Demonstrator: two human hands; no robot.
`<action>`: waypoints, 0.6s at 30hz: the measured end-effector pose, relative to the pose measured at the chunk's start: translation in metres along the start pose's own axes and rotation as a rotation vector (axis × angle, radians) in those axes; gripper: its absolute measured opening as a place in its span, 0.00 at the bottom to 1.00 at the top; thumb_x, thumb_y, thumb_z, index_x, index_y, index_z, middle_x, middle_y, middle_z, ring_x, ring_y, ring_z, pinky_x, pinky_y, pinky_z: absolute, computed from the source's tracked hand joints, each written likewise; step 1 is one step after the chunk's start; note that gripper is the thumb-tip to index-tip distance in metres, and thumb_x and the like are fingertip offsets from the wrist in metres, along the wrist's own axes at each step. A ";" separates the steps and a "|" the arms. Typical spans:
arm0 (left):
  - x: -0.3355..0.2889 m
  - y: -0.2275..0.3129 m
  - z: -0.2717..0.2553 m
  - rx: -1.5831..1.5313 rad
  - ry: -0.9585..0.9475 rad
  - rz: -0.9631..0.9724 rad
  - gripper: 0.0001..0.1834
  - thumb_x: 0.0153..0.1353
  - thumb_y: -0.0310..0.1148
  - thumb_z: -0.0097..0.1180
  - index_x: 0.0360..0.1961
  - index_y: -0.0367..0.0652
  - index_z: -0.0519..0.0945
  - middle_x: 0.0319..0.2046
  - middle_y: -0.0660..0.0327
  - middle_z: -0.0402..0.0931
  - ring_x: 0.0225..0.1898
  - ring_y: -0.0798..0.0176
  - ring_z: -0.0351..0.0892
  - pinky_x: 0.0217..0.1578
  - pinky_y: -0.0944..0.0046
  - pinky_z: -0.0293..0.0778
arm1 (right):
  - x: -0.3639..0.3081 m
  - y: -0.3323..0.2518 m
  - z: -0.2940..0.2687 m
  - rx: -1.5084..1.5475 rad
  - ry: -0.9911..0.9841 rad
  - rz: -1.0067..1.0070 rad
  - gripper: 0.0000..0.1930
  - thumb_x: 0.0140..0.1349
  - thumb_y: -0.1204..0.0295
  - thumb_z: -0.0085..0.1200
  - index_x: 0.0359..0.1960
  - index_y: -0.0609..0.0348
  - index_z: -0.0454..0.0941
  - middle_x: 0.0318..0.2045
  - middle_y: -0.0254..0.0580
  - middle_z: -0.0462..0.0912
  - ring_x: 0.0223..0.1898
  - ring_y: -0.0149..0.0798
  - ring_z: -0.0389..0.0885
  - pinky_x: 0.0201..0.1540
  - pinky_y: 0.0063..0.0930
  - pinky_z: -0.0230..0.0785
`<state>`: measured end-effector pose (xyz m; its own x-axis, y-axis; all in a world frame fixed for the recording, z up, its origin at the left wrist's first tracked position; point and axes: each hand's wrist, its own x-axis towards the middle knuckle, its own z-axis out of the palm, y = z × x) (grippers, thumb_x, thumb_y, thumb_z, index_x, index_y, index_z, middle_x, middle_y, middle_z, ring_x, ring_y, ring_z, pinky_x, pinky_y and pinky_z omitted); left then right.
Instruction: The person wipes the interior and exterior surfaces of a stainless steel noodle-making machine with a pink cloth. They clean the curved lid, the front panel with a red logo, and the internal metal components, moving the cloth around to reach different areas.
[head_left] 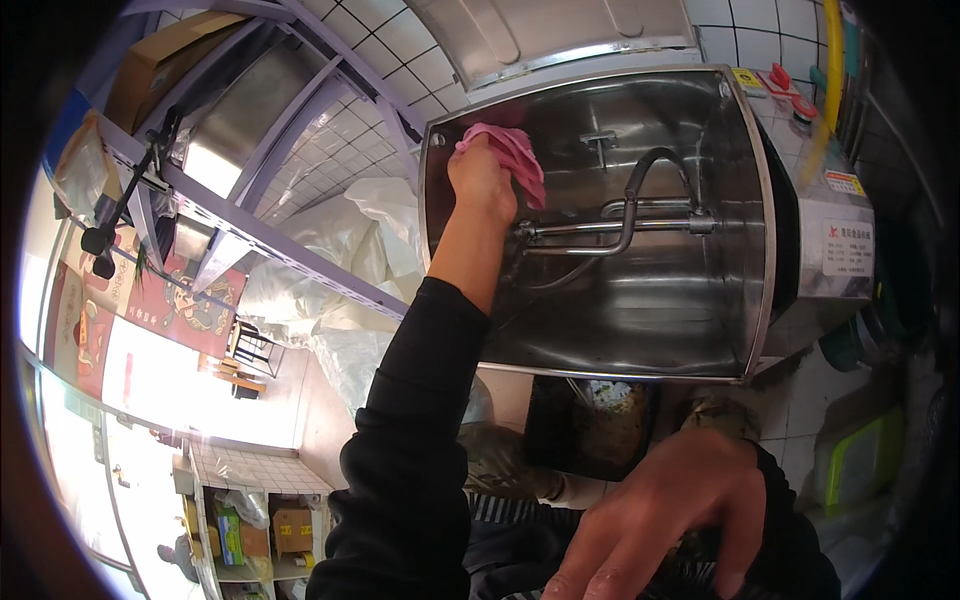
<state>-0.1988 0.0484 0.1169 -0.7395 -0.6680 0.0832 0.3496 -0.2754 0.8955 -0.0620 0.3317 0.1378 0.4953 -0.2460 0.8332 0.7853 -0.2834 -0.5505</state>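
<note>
A large stainless steel mixer tub [640, 368] stands open in front of me, its inside bare metal. Across it runs a mixing shaft [655, 226] with a curved metal arm [632, 200]. My left hand [482, 185] reaches into the tub's far left corner, its fingers closed round a pink cloth [513, 158] that lies against the inner wall. The cloth hides part of those fingers. Close to my body, this side of the tub, my right hand [670, 510] hangs with loosely bent fingers apart and nothing in it.
The tub's lid [575, 35] is raised at the back. A purple metal rack [250, 240] rises on the left, with clear plastic sheeting [340, 260] beside it. Below the tub's front edge sits a dark tray [560, 430] with debris. A red-lidded container [803, 110] stands atop the machine's right side.
</note>
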 end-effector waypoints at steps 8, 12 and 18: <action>0.009 -0.007 -0.003 -0.087 0.041 0.027 0.06 0.73 0.27 0.49 0.45 0.37 0.74 0.39 0.54 0.81 0.40 0.55 0.84 0.42 0.56 0.80 | 0.000 0.002 -0.001 -0.027 -0.019 -0.008 0.41 0.64 0.63 0.63 0.68 0.87 0.61 0.70 0.77 0.60 0.71 0.66 0.63 0.71 0.55 0.56; 0.007 -0.005 -0.004 -0.052 0.026 -0.010 0.09 0.77 0.31 0.46 0.50 0.38 0.75 0.47 0.53 0.82 0.50 0.52 0.83 0.54 0.51 0.78 | 0.001 0.002 -0.007 -0.101 -0.056 -0.038 0.40 0.64 0.63 0.62 0.68 0.87 0.62 0.69 0.78 0.61 0.70 0.68 0.65 0.70 0.56 0.58; 0.001 -0.002 -0.001 -0.035 0.002 -0.018 0.08 0.76 0.32 0.48 0.49 0.40 0.75 0.46 0.55 0.82 0.48 0.53 0.83 0.52 0.52 0.78 | 0.002 0.004 -0.010 -0.131 -0.040 -0.096 0.39 0.65 0.63 0.62 0.67 0.86 0.64 0.68 0.80 0.62 0.69 0.70 0.65 0.69 0.57 0.59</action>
<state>-0.1996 0.0472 0.1147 -0.7447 -0.6642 0.0660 0.3561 -0.3118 0.8809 -0.0617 0.3206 0.1364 0.4363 -0.1756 0.8825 0.7759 -0.4232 -0.4678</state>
